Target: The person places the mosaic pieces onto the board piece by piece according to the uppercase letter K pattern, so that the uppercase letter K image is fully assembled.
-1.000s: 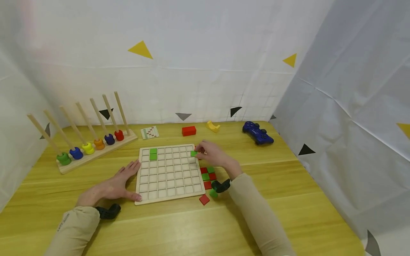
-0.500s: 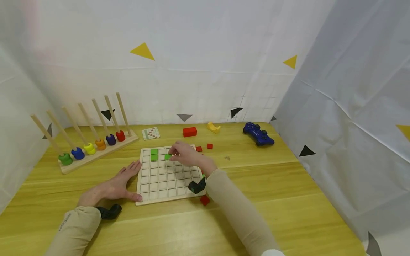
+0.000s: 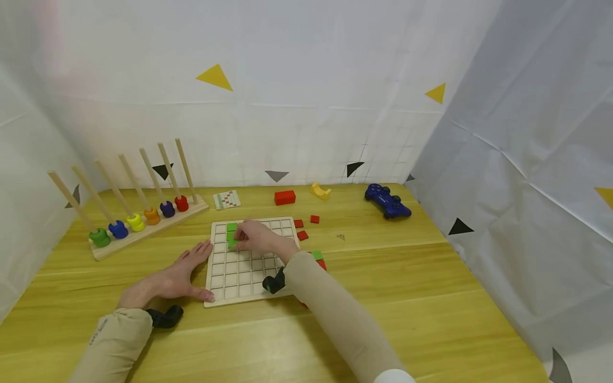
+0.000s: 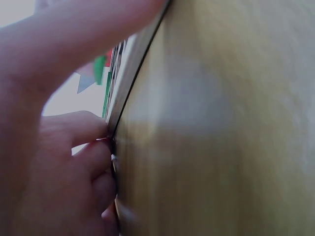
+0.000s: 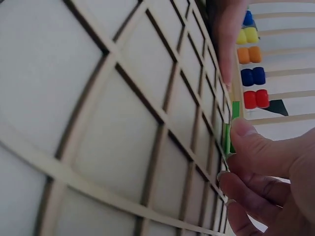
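Observation:
A pale wooden grid board point(image 3: 249, 274) lies on the yellow table. Two green tiles point(image 3: 232, 227) sit in its far-left cells. My right hand point(image 3: 237, 240) reaches over the board's far-left part and pinches a green tile point(image 3: 233, 244) just below those two. In the right wrist view the thumb and fingers point(image 5: 246, 147) hold that green tile point(image 5: 227, 139) at the cells of the board point(image 5: 98, 123). My left hand point(image 3: 184, 271) lies flat on the table, its fingers point(image 4: 74, 162) touching the board's left edge point(image 4: 130, 73).
Loose red tiles point(image 3: 303, 235) and a green tile point(image 3: 317, 255) lie right of the board. A peg rack with coloured rings point(image 3: 139, 221) stands at far left. Behind are a pattern card point(image 3: 226, 199), a red block point(image 3: 284, 197), a yellow piece point(image 3: 320, 190) and a blue game controller point(image 3: 387, 200). White cloth walls surround the table.
My right hand has carried the green tile from the board's far-right corner across to its far-left cells. The left hand has stayed in place.

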